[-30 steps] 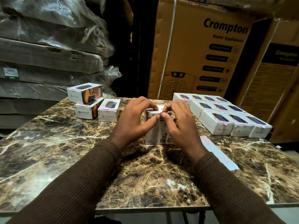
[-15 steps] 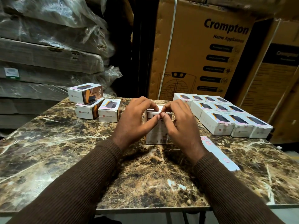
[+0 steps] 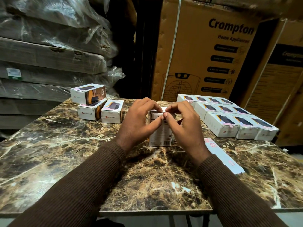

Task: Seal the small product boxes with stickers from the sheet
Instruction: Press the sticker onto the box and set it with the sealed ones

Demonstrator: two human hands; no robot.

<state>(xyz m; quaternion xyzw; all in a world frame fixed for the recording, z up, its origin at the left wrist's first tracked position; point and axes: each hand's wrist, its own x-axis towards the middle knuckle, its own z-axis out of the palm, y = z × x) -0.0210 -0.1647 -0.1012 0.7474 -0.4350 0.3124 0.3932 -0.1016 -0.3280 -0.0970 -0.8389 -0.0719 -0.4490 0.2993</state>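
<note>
i am holding a small white box (image 3: 160,135) upright near the middle of the marble tabletop (image 3: 65,153), a little toward its far edge. my left hand (image 3: 139,123) is curling around the box's left side, thumb and forefinger pinching at its top flap. my right hand (image 3: 185,126) is curling around the right side, its thumb and forefinger meeting the left ones at the top edge. whether a sticker is lying under my fingertips i cannot tell. the sticker sheet (image 3: 223,155) is lying flat just right of my right wrist, running toward the tabletop's near right, with a few pink stickers showing on it. a block of white boxes (image 3: 229,117) is sitting in rows by the far right corner. three more boxes (image 3: 96,104) are waiting near the far left edge, one stacked on another. a big brown carton (image 3: 205,51) is standing behind the tabletop.
</note>
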